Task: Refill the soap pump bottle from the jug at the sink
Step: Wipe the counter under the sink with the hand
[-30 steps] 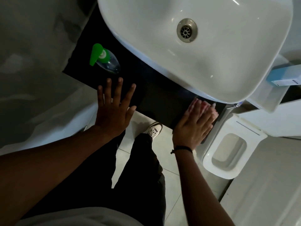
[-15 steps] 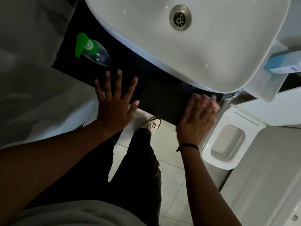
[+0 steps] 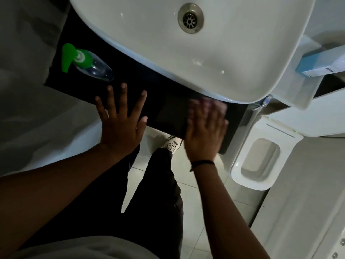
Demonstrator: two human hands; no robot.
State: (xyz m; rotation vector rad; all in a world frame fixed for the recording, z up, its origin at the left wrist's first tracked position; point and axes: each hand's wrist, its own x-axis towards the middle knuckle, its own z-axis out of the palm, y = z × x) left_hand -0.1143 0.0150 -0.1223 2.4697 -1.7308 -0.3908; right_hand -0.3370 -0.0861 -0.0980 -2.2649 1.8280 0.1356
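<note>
The clear soap pump bottle (image 3: 97,69) with a green pump head stands on the black countertop (image 3: 164,109), left of the white sink (image 3: 233,62). My left hand (image 3: 121,126) lies flat on the counter edge just below the bottle, fingers spread, holding nothing. My right hand (image 3: 203,131) is blurred and presses flat on a pink cloth (image 3: 207,101) on the counter, under the sink's front rim. No jug is in view.
The sink drain (image 3: 190,17) is at the top. A blue and white box (image 3: 317,64) sits on a ledge at the right. An open white toilet (image 3: 261,165) stands right of the counter. My leg and shoe (image 3: 172,143) are on the tiled floor below.
My right hand has slid left along the counter with the pink cloth under it. My left hand stays flat near the bottle. The camera view has shifted slightly.
</note>
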